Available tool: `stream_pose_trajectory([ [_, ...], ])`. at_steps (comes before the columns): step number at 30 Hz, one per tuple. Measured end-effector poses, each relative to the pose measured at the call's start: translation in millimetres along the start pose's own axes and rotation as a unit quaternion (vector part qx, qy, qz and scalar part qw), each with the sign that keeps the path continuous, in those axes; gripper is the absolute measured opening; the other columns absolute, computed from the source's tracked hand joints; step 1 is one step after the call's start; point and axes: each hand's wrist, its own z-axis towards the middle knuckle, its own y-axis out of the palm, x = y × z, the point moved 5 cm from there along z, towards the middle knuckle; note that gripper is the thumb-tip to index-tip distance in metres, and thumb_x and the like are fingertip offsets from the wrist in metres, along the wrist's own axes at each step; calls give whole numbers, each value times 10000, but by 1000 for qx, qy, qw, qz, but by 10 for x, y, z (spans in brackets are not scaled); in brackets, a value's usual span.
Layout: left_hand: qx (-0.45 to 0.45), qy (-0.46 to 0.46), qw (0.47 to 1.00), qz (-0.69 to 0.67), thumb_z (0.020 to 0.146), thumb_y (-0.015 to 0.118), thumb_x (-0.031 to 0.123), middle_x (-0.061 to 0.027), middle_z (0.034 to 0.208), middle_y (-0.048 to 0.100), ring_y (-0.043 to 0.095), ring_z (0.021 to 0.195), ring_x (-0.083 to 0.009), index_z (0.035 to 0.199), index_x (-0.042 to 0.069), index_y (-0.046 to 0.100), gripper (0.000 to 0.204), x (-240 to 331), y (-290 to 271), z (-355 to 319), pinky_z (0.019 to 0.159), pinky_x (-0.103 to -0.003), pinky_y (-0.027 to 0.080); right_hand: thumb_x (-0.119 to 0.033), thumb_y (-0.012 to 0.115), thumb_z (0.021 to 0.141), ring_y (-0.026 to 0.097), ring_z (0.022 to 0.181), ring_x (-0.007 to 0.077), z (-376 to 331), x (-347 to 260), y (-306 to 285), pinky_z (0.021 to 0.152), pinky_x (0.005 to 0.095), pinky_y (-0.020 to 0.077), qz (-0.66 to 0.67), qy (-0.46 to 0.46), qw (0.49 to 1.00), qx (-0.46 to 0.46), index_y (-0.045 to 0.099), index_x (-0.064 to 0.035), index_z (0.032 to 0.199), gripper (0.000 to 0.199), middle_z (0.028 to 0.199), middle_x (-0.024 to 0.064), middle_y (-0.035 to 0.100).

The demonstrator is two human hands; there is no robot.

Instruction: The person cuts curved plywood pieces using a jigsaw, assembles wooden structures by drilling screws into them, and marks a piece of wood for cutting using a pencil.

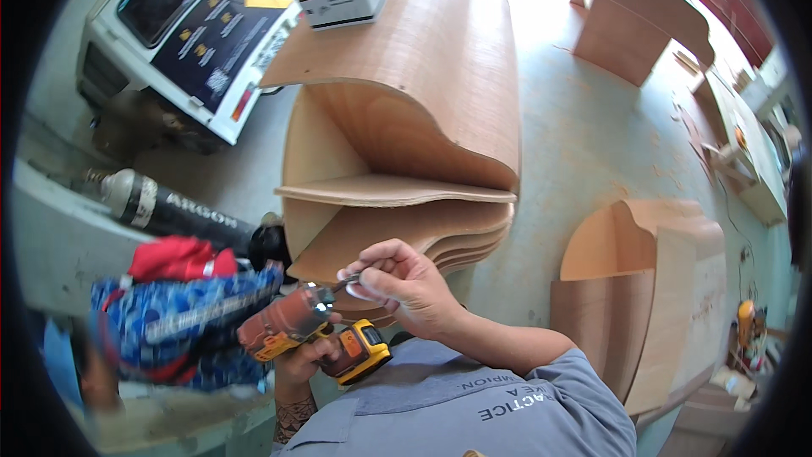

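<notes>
My left hand (306,360) is wrapped round the grip of a cordless driver (286,318) with a worn red-brown body, yellow trim and a yellow-and-black battery (365,350). The driver's shiny nose points up and to the right, close to my chest. From it sticks a thin dark bit (342,283), and my right hand (408,289) pinches its outer end between thumb and fingers. Something pale shows at those fingertips, too small to name. Just beyond both hands stands a curved plywood cabinet (406,131) with a wavy front edge and a shelf (393,189).
On the cabinet lies an opened white box (345,7). To the left are a gas cylinder (173,207), a blue patterned bag (190,317) with red cloth (182,259), and a parked vehicle (182,42). More curved plywood pieces stand right (677,288) and far right (622,13).
</notes>
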Motion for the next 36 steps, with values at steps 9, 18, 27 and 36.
stream_pose_trajectory([
  [9,-128,48,985,-105,904,814,225,-71,821,609,613,745,-184,1403,-114,550,659,156,-400,193,731,-344,521,-77,699,1043,680,869,120,-368,-531,-605,787,277,580,-353,-278,872,192,642,-51,1173,143,985,41,700],
  [18,-71,96,990,-69,892,843,282,-57,770,608,609,664,-190,1337,-65,599,615,122,-386,51,656,-346,521,-133,823,897,708,932,285,-669,-1942,-2884,874,399,593,-718,-298,492,392,668,-6,1245,401,1057,162,696],
  [27,41,147,986,-68,948,787,337,-37,771,576,593,645,-177,1367,-24,554,600,-425,573,191,626,-329,509,-179,772,846,732,900,343,40,-2145,-3159,803,461,619,-878,-148,434,137,734,-124,1019,186,976,119,680],
  [36,92,130,980,-116,930,772,300,-49,794,609,616,683,-177,1378,-35,570,594,-719,1809,264,668,-339,518,-144,686,919,710,926,365,153,-2224,-3332,1021,486,565,-869,-195,449,-76,637,-64,891,98,903,143,656],
])
